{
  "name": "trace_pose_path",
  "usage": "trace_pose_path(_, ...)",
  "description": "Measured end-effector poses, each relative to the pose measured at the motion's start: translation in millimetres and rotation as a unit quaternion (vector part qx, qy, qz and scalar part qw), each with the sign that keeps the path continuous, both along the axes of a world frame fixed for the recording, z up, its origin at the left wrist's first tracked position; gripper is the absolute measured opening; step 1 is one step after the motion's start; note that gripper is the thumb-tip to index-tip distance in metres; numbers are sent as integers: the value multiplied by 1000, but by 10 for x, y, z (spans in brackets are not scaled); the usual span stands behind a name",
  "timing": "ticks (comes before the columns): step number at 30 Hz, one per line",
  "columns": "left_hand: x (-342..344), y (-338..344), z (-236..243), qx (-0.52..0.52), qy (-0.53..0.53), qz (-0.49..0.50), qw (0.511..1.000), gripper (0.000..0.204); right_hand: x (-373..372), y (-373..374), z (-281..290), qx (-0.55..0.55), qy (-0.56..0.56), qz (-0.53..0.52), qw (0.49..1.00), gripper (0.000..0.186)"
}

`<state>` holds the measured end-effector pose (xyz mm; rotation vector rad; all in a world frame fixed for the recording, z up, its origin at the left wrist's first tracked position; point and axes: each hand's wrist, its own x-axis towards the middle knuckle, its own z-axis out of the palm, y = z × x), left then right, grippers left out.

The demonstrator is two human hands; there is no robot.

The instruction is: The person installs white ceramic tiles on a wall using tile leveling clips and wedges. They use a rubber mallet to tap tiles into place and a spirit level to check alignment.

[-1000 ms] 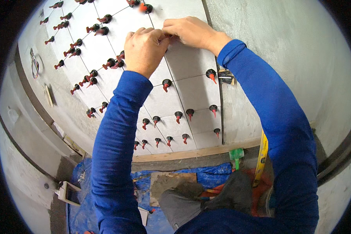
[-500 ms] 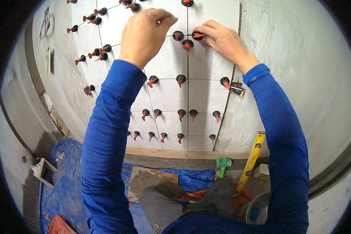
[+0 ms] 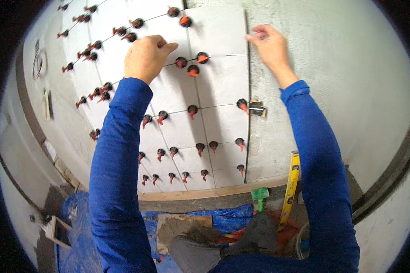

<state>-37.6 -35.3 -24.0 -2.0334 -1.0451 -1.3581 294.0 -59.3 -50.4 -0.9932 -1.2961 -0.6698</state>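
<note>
Hovering right hand (image 3: 272,47); below, bucket (image 3: 298,243) with something blue (image 3: 305,245).

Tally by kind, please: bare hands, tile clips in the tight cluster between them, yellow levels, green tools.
Bare hands, left hand and right hand: 2
Clustered tile clips: 3
Yellow level: 1
Green tool: 1
Total: 7

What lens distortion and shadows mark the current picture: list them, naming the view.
In the head view, black corners frame the fisheye image and the wooden strip bows; also in the head view, soft dark shadows run down the white tiles.
</note>
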Motion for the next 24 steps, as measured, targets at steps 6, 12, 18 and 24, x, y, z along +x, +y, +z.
trace_pose_path(6,272,160,193,-84,16,62,994,55,-30,19,-99,-75,3,9,997,33)
trace_pose_path(12,367,186,215,-80,23,100,992,61,-34,-5,-127,-85,-6,14,996,27)
trace_pose_path(18,404,164,192,-68,28,104,992,66,-19,7,-204,-58,-13,49,997,29)
trace_pose_path(24,407,152,212,-64,34,108,991,64,15,92,-222,-14,-53,43,998,26)
